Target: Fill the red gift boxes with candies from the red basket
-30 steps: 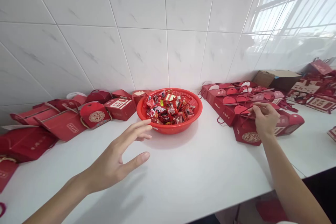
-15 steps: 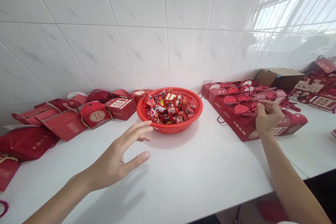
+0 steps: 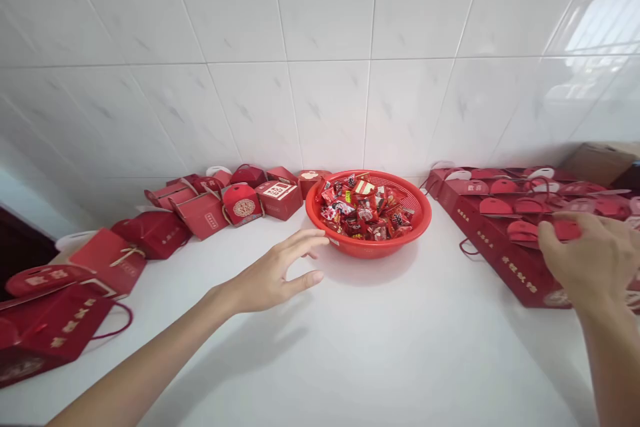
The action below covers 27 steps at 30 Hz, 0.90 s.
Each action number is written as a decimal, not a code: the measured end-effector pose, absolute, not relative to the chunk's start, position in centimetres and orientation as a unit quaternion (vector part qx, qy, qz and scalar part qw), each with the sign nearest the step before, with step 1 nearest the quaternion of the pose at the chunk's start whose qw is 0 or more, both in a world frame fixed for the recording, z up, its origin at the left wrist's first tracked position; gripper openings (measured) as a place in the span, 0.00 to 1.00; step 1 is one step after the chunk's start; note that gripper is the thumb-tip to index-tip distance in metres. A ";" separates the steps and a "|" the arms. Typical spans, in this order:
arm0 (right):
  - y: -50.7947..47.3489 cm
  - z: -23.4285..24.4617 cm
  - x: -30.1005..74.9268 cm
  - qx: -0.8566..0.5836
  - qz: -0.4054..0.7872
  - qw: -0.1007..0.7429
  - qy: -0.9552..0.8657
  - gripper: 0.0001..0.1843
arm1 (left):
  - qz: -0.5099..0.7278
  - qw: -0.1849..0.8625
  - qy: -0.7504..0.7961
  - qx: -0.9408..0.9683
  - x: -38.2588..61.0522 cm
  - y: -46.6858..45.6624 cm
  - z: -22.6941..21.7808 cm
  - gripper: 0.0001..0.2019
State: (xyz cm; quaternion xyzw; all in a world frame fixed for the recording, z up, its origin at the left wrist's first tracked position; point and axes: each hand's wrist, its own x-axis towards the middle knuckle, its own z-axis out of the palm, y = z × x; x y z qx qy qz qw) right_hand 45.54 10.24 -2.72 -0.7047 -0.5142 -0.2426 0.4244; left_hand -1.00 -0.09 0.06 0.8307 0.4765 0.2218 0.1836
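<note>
My left hand (image 3: 280, 271) hovers open over the white counter (image 3: 380, 347), fingers spread, just left of a red plastic basket (image 3: 370, 246) full of wrapped candies (image 3: 364, 207). My right hand (image 3: 590, 260) is at the right edge, over a stack of flat red gift boxes (image 3: 505, 240). Its fingers are curled and pinch the rounded flap of one box. The counter between my two hands is bare.
Assembled and half-folded red gift boxes (image 3: 200, 210) with cord handles line the tiled wall (image 3: 320, 47) on the left; more lie at the near left (image 3: 45, 327). A brown cardboard box (image 3: 600, 159) sits at the far right against the wall.
The view has swung left, so the basket and boxes now sit further right. My right hand has stayed on the stacked flat boxes. My left hand keeps its open pose near the basket.
</note>
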 end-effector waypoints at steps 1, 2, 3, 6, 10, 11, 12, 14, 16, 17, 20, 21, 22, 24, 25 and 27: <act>10.0 -2.3 44.6 -0.676 -0.229 0.441 -0.544 0.16 | 0.206 0.176 0.485 0.831 -1.3 0.1 0.2 0.25; 9.7 -1.9 43.4 -0.645 -0.206 0.458 -0.576 0.15 | 0.188 0.161 0.497 0.832 -1.8 0.3 0.4 0.24; 9.3 -1.5 42.1 -0.618 -0.175 0.469 -0.605 0.13 | 0.172 0.140 0.511 0.831 -2.4 0.6 0.5 0.24; 8.0 -1.1 37.9 -0.536 -0.058 0.466 -0.701 0.12 | 0.149 0.059 0.573 0.804 -5.2 1.8 1.1 0.24; 6.9 -2.2 33.3 -0.412 0.020 0.423 -0.807 0.10 | 0.197 0.007 0.647 0.736 -10.8 3.6 1.7 0.28; 6.8 -2.5 32.5 -0.386 0.028 0.414 -0.824 0.09 | 0.204 0.000 0.661 0.722 -12.2 4.1 1.8 0.28; 6.7 -2.9 31.9 -0.365 0.037 0.407 -0.837 0.09 | 0.208 -0.011 0.681 0.702 -13.5 4.5 1.9 0.27; 6.6 -3.6 31.2 -0.333 0.051 0.400 -0.852 0.08 | 0.207 -0.028 0.722 0.659 -15.6 5.5 2.0 0.26; 6.6 -4.1 31.0 -0.326 0.057 0.407 -0.851 0.08 | 0.195 -0.030 0.757 0.623 -16.8 6.7 1.9 0.27; 6.6 -4.3 31.0 -0.331 0.058 0.413 -0.846 0.08 | 0.185 -0.031 0.769 0.611 -17.1 7.3 1.9 0.28; 6.5 -4.6 31.0 -0.353 0.061 0.429 -0.829 0.09 | 0.135 -0.063 0.784 0.603 -17.0 9.4 1.7 0.31; 6.5 -4.6 31.1 -0.356 0.062 0.432 -0.826 0.09 | 0.119 -0.077 0.783 0.605 -16.8 10.0 1.7 0.32; 6.5 -4.7 31.1 -0.355 0.064 0.434 -0.826 0.09 | 0.106 -0.088 0.782 0.607 -16.6 10.5 1.6 0.33; 6.5 -4.7 31.1 -0.347 0.063 0.438 -0.827 0.09 | 0.095 -0.095 0.782 0.609 -16.3 11.0 1.7 0.32; 6.5 -4.8 31.1 -0.341 0.061 0.440 -0.828 0.09 | 0.093 -0.090 0.781 0.611 -16.2 11.1 1.7 0.30; 6.5 -4.9 31.1 -0.330 0.055 0.446 -0.830 0.08 | 0.082 -0.074 0.775 0.622 -16.2 10.7 1.8 0.22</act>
